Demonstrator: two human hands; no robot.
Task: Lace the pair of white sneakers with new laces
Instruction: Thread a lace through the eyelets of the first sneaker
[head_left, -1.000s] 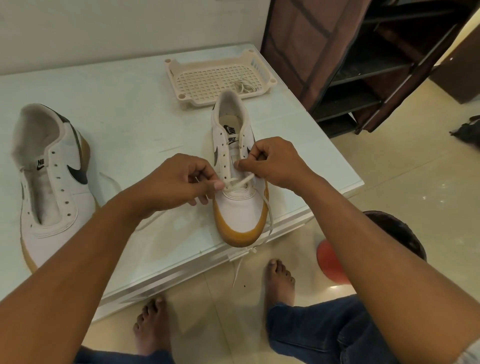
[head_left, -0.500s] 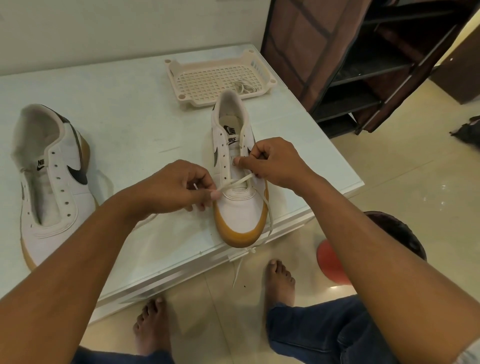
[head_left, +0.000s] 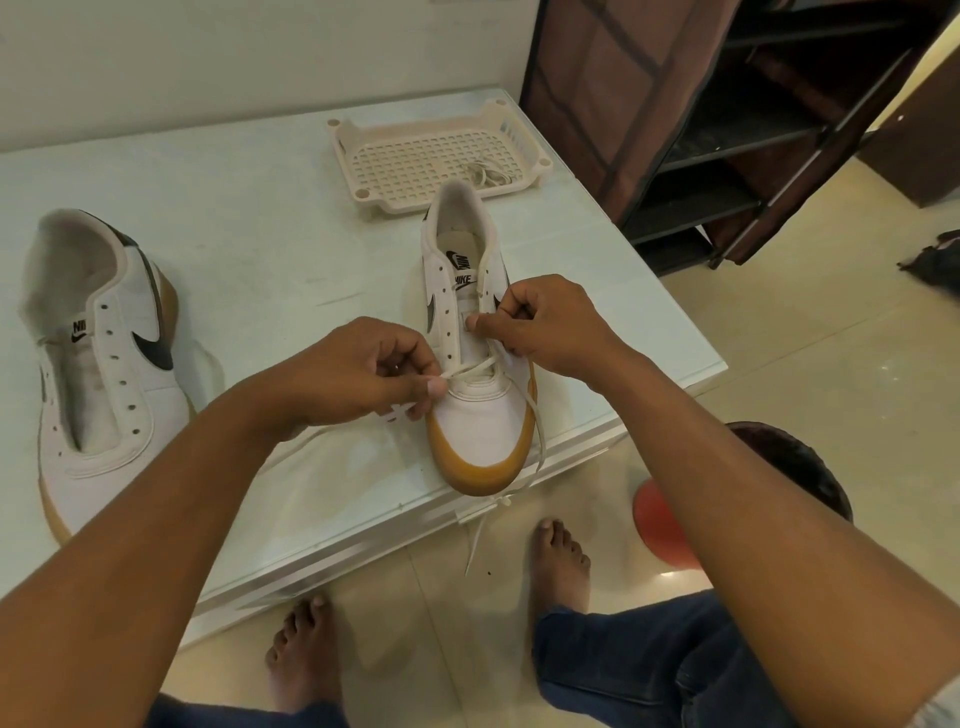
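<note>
Working sneaker sits center frame at the near edge of the white table, gum toe pointing at the bottom of the frame, heel toward the tray. Both hands are on it, one per side.

Left hand: just left of the toe box, thumb and forefinger pinching the lace, other fingers curled under. The lace runs taut from that pinch up-right across the lowest eyelets.

Right hand: on the right eyelet row, fingers curled around the flap, thumb tip pressed on the tongue side. Can't tell if it also has lace in it. The other lace end comes out below this hand, runs down the shoe's right side and hangs off the table edge.

Second sneaker: left of frame, well apart from the hands, eyelets bare.

Containers: beige perforated tray, upper center, just behind the working sneaker's heel. It holds one small bundled lace in its right part.
</note>
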